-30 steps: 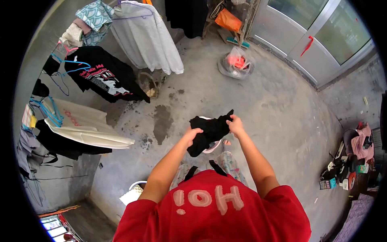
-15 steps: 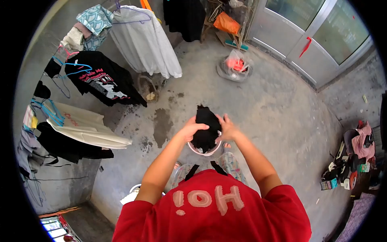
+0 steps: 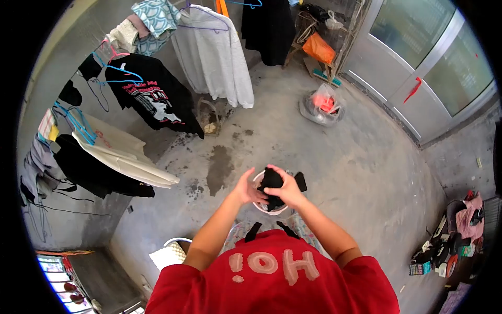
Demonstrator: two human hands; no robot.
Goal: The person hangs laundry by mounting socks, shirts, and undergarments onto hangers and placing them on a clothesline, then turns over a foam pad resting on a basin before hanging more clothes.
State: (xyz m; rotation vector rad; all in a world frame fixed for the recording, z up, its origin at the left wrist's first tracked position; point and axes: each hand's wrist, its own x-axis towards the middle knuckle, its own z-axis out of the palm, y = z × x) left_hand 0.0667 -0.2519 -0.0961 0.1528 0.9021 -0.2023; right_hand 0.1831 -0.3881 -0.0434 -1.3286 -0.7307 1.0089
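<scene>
A bundle of black cloth (image 3: pixel 270 179), perhaps a garment, is held over a light pinkish-white basin (image 3: pixel 271 212) just in front of my body. My right hand (image 3: pixel 288 191) is closed round the bundle, thumb across its front, and an end of the cloth sticks out to the right. At the bundle's left side is my left hand (image 3: pixel 249 189), its fingers apart and curved; its lower fingertips come close to the cloth. What lies inside the basin is mostly covered by the cloth and hands.
Hanging along the left are a black printed T-shirt (image 3: pixel 151 97), a grey long-sleeved top (image 3: pixel 214 57) and a cream garment (image 3: pixel 123 157). A clear plastic bag with red contents (image 3: pixel 324 104) sits ahead on the concrete floor. Behind my left arm stands another basin (image 3: pixel 178 242).
My left hand has let go of the black cloth and spread its fingers. My right hand, open before, has closed on it. The cloth is more bunched, and the view has shifted.
</scene>
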